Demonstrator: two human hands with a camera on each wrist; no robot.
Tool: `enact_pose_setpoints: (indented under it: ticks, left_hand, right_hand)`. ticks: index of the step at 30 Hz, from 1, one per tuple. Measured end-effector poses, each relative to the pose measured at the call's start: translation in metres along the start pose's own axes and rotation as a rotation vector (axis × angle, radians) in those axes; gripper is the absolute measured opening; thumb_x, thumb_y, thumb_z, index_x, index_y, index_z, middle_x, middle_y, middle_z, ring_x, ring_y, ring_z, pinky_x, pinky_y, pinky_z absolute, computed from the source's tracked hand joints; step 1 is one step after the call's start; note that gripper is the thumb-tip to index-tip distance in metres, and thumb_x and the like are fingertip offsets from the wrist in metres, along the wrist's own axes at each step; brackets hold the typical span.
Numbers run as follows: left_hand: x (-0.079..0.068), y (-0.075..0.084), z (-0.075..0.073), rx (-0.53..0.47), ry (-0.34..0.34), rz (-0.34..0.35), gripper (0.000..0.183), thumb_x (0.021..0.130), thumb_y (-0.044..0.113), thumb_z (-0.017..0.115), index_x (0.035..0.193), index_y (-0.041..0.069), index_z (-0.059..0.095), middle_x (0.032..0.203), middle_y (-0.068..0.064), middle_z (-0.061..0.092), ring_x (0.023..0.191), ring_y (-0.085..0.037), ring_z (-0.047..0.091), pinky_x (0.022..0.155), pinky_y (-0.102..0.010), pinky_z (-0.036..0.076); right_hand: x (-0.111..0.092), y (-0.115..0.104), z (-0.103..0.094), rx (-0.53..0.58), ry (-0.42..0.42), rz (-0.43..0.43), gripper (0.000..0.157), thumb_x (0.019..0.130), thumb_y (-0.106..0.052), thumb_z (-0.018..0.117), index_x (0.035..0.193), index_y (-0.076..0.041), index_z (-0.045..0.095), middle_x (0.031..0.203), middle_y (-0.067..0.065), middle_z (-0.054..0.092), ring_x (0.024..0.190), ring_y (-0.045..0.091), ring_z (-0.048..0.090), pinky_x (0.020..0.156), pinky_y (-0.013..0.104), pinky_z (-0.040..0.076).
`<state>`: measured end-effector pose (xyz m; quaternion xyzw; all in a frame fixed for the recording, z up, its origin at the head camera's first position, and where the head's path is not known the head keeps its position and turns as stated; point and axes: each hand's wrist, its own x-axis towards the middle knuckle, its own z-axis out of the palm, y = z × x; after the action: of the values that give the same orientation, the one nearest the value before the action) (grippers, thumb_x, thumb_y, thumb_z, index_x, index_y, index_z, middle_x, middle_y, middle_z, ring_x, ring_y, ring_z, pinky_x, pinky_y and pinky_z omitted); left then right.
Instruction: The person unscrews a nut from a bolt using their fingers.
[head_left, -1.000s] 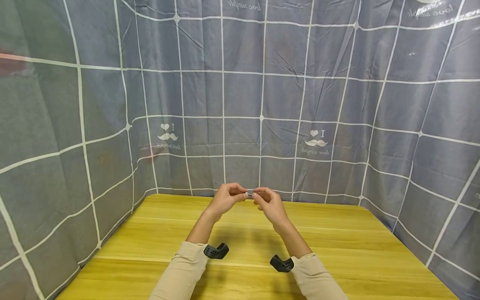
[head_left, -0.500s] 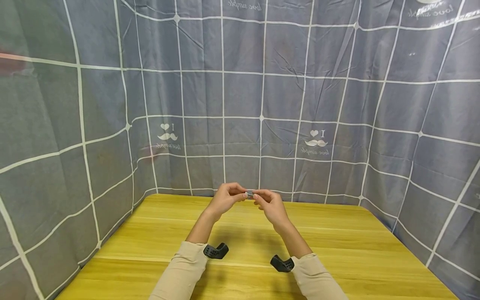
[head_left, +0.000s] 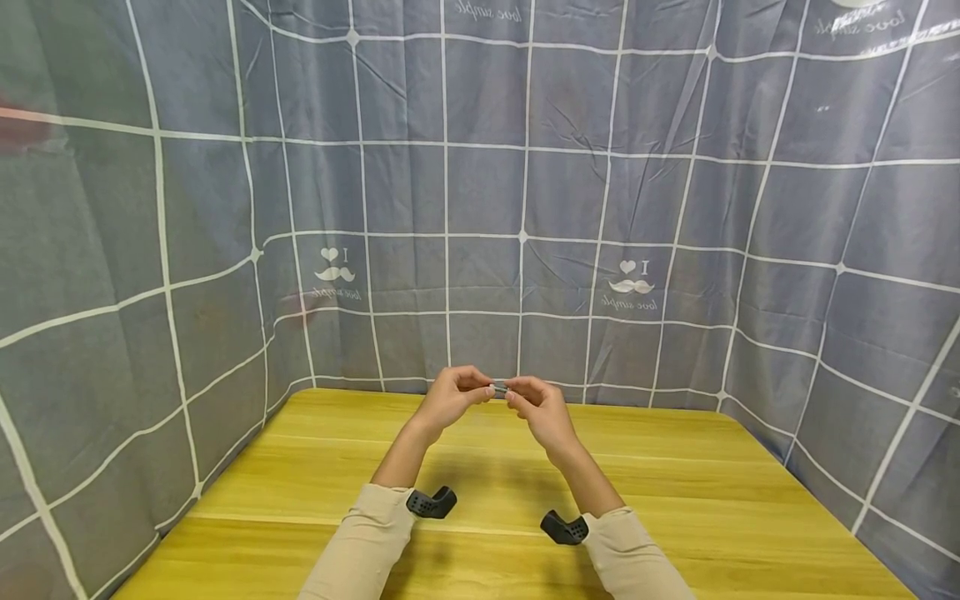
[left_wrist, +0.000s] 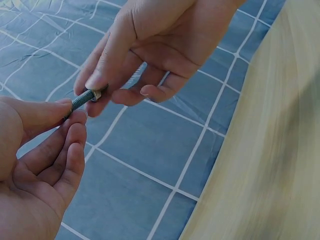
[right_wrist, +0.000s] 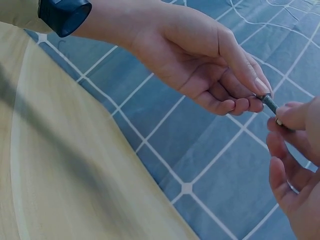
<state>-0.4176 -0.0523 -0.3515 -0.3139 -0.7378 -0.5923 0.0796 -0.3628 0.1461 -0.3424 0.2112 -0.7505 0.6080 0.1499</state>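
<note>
Above the far part of the table, both hands meet at a small metal bolt (head_left: 499, 389). My left hand (head_left: 448, 402) pinches one end of it between thumb and index finger. At the other end, thumb and fingers of my right hand (head_left: 545, 414) pinch a nut (left_wrist: 96, 94) on the bolt. The bare threaded shank (left_wrist: 81, 100) shows between the two hands in the left wrist view, lying at a slant. In the right wrist view the shank (right_wrist: 270, 103) also spans the gap. Fingertips cover both ends of the bolt, so its head is hard to make out.
A yellow wood-grain table (head_left: 480, 533) lies below the forearms. Grey curtains (head_left: 480, 192) with white grid lines hang behind it and along both sides. Black wrist devices (head_left: 432, 502) sit at both beige sleeve cuffs.
My right fingers shift slightly at the nut end of the bolt. The left hand and both forearms stay nearly still.
</note>
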Motion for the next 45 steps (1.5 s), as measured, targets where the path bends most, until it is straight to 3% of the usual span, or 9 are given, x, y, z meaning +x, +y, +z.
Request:
enact_pose_setpoints:
  ticks: [8,17,25,33,40,45]
  left_hand:
    - [0.0005,0.0014,-0.0007,-0.005,-0.002,0.001,0.015,0.1,0.008,0.07,0.11,-0.001,0.075,0.101,-0.01,0.075,0.104,-0.048,0.065,0.088,-0.042,0.054]
    - [-0.0008,0.0023,-0.0001,0.013,0.007,-0.009,0.014,0.1,0.009,0.07,0.109,0.0,0.075,0.098,-0.008,0.075,0.092,-0.021,0.069,0.086,-0.04,0.054]
    - [0.0005,0.0007,0.0001,0.007,0.015,-0.008,0.013,0.1,0.009,0.071,0.108,0.0,0.075,0.098,-0.008,0.075,0.097,-0.036,0.069,0.084,-0.039,0.054]
    - [0.0004,-0.0011,0.0002,0.011,0.007,-0.003,0.014,0.1,0.01,0.071,0.109,0.001,0.075,0.101,-0.008,0.075,0.099,-0.036,0.068,0.087,-0.043,0.054]
    - [0.0003,-0.0009,-0.0012,0.01,0.019,-0.01,0.013,0.1,0.01,0.071,0.109,0.001,0.075,0.1,-0.007,0.075,0.094,-0.024,0.069,0.086,-0.042,0.053]
    - [0.0,0.0002,-0.0015,0.011,0.016,-0.001,0.014,0.1,0.01,0.071,0.109,0.001,0.075,0.099,-0.007,0.075,0.093,-0.025,0.069,0.087,-0.044,0.054]
  right_hand:
    - [0.0011,0.0009,0.0004,0.028,0.0,0.002,0.026,0.103,-0.003,0.063,0.127,0.008,0.066,0.119,0.023,0.07,0.103,0.039,0.067,0.092,0.058,0.052]
    - [0.0004,0.0033,0.0013,0.039,-0.007,0.006,0.03,0.105,-0.004,0.061,0.131,0.01,0.063,0.125,0.024,0.067,0.106,0.039,0.068,0.095,0.061,0.051]
    - [0.0003,0.0017,0.0007,0.034,-0.004,0.008,0.025,0.105,-0.004,0.061,0.126,0.008,0.067,0.118,0.023,0.071,0.102,0.039,0.068,0.093,0.06,0.051]
    - [0.0006,0.0058,0.0015,0.059,-0.022,-0.008,0.032,0.105,-0.003,0.06,0.135,0.007,0.062,0.125,0.023,0.069,0.103,0.037,0.07,0.095,0.064,0.049]
    - [0.0008,0.0065,0.0021,0.05,-0.051,-0.029,0.032,0.104,0.002,0.06,0.135,0.007,0.063,0.129,0.023,0.066,0.106,0.041,0.067,0.095,0.062,0.049]
    - [0.0012,0.0052,0.0014,0.053,-0.027,-0.012,0.032,0.105,-0.005,0.06,0.135,0.006,0.062,0.127,0.023,0.067,0.105,0.042,0.068,0.093,0.06,0.051]
